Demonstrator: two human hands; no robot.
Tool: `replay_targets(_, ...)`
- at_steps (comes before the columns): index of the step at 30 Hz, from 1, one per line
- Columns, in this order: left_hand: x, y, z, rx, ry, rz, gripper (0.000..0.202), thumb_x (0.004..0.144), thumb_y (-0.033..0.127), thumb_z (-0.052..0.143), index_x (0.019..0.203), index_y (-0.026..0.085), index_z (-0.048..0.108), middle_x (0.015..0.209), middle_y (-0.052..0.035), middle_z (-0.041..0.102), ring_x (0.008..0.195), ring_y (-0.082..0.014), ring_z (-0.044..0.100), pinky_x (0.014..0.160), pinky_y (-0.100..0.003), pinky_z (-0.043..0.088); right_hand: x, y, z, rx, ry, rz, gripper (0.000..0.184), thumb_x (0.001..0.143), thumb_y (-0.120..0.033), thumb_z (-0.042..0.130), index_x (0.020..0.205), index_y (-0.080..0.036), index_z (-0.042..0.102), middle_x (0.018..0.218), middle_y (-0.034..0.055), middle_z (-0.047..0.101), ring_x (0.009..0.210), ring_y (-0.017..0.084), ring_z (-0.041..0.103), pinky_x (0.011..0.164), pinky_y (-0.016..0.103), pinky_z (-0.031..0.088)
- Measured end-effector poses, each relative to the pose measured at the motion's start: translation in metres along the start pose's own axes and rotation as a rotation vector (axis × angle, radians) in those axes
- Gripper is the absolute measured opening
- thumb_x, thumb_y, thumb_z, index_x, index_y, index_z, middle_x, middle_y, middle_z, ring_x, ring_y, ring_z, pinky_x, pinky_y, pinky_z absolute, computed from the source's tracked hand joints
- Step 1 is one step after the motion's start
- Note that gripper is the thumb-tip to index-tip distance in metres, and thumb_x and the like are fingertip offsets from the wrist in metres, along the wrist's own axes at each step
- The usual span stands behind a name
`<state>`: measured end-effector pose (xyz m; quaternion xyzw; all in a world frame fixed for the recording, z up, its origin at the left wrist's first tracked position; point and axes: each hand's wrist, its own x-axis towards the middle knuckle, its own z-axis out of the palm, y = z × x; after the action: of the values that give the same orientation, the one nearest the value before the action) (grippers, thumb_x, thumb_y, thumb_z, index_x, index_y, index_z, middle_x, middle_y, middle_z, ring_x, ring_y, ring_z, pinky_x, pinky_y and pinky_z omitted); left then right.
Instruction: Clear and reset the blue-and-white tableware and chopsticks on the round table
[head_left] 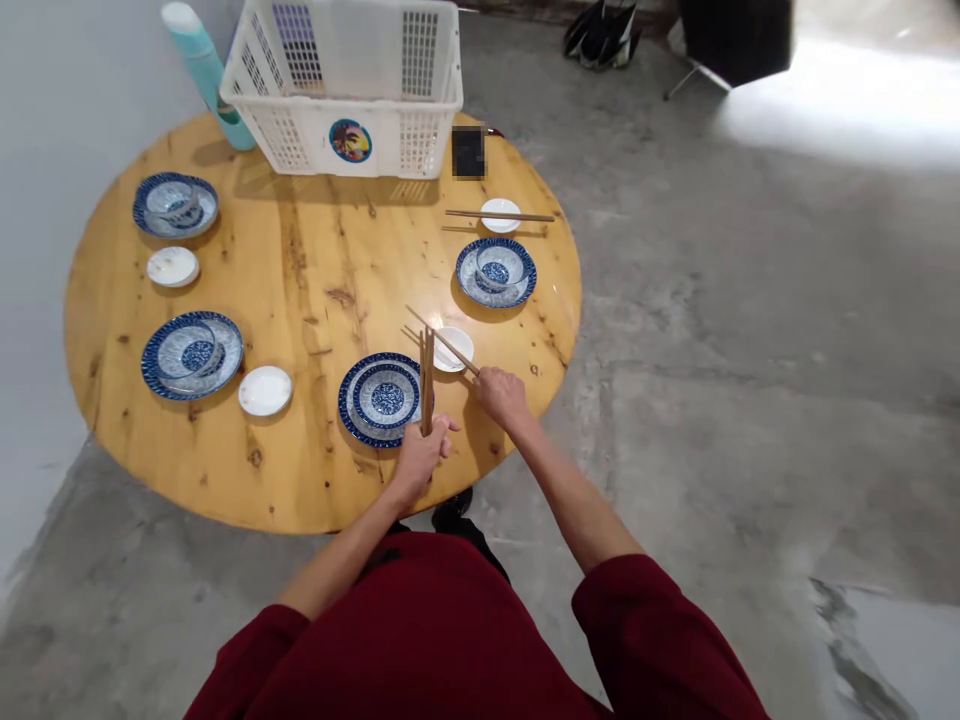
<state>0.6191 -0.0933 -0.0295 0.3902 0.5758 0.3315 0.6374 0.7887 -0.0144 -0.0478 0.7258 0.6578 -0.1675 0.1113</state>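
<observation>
My left hand (421, 455) is closed round a bundle of wooden chopsticks (426, 375) held upright over the near edge of the round wooden table (315, 260). My right hand (501, 393) pinches one pair of chopsticks (442, 340) that lies slanted across a small white dish (452, 349). Just left of both hands sits a blue patterned plate with a bowl (382, 397).
Three more blue plate-and-bowl sets (496, 271) (192, 353) (175, 204) ring the table, each with a small white dish (265, 390) nearby. A pair of chopsticks (499, 215) rests on the far white dish. A white plastic basket (346, 85) and a teal bottle (206, 70) stand at the back.
</observation>
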Motion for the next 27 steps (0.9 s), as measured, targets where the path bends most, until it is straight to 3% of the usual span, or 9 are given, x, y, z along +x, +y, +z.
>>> replay_targets(3,0.013,0.001,0.010,-0.041,0.068,0.018,0.051,0.086,0.063,0.056,0.081,0.013,0.068,0.056,0.0047,0.048,0.044,-0.0047,0.027,0.045,-0.021,0.021,-0.018,0.013,0.007,0.185,0.064,0.019,0.032,0.103,-0.029,0.045,0.102,-0.012,0.072,0.102,0.0198,0.076,0.096,0.026,0.072,0.080,0.031,0.047)
replay_targets(6,0.026,0.010,0.022,-0.097,0.054,0.033,0.057,0.084,0.069,0.059,0.088,0.013,0.070,0.052,0.0075,0.041,0.043,-0.0049,0.024,0.045,-0.022,0.018,-0.047,0.022,0.015,0.525,0.163,-0.069,0.030,0.099,-0.034,0.048,0.088,-0.017,0.070,0.087,0.0114,0.077,0.082,0.022,0.071,0.074,0.028,0.047)
replay_targets(10,0.037,0.024,0.040,-0.104,-0.025,0.105,0.061,0.075,0.068,0.071,0.095,0.011,0.075,0.059,0.0025,0.054,0.053,-0.0085,0.044,0.051,-0.023,0.032,-0.082,0.017,0.028,0.918,0.275,-0.191,0.028,0.094,-0.041,0.051,0.081,-0.021,0.066,0.074,0.0046,0.072,0.069,0.018,0.066,0.068,0.027,0.045)
replay_targets(13,0.038,0.025,0.049,-0.073,-0.089,0.114,0.058,0.069,0.066,0.077,0.087,0.011,0.076,0.073,-0.0030,0.065,0.066,-0.0122,0.055,0.057,-0.023,0.040,-0.095,0.009,0.037,1.011,0.315,-0.207,0.026,0.092,-0.040,0.051,0.077,-0.022,0.063,0.071,0.0027,0.068,0.064,0.017,0.061,0.066,0.027,0.043)
replay_targets(16,0.037,0.022,0.049,-0.040,-0.111,0.090,0.058,0.067,0.067,0.076,0.080,0.011,0.073,0.073,-0.0050,0.066,0.065,-0.0137,0.056,0.058,-0.024,0.042,-0.099,0.011,0.038,1.054,0.247,-0.241,0.021,0.090,-0.037,0.053,0.082,-0.021,0.064,0.068,-0.0003,0.064,0.060,0.015,0.057,0.064,0.026,0.042)
replay_targets(19,0.037,0.021,0.044,0.027,-0.129,0.142,0.054,0.072,0.066,0.072,0.073,0.012,0.069,0.068,-0.0039,0.063,0.065,-0.0142,0.056,0.060,-0.024,0.042,-0.098,0.022,0.024,1.087,0.200,-0.244,0.027,0.084,-0.040,0.065,0.101,-0.020,0.069,0.082,0.0010,0.070,0.065,0.015,0.061,0.068,0.027,0.047)
replay_targets(24,0.035,0.018,0.041,0.135,-0.256,0.292,0.043,0.080,0.057,0.065,0.069,0.015,0.063,0.066,-0.0008,0.059,0.064,-0.0125,0.050,0.059,-0.023,0.038,-0.093,0.021,-0.034,1.309,0.416,-0.168,0.046,0.075,-0.045,0.077,0.113,-0.023,0.069,0.110,0.0065,0.072,0.096,0.019,0.068,0.090,0.035,0.053)
replay_targets(27,0.035,0.014,0.047,0.181,-0.309,0.311,0.033,0.082,0.047,0.064,0.070,0.017,0.061,0.063,0.0011,0.056,0.059,-0.0113,0.046,0.056,-0.023,0.035,-0.089,0.003,-0.062,1.485,0.409,-0.197,0.041,0.077,-0.049,0.074,0.108,-0.022,0.070,0.099,0.0052,0.074,0.089,0.019,0.069,0.082,0.033,0.056)
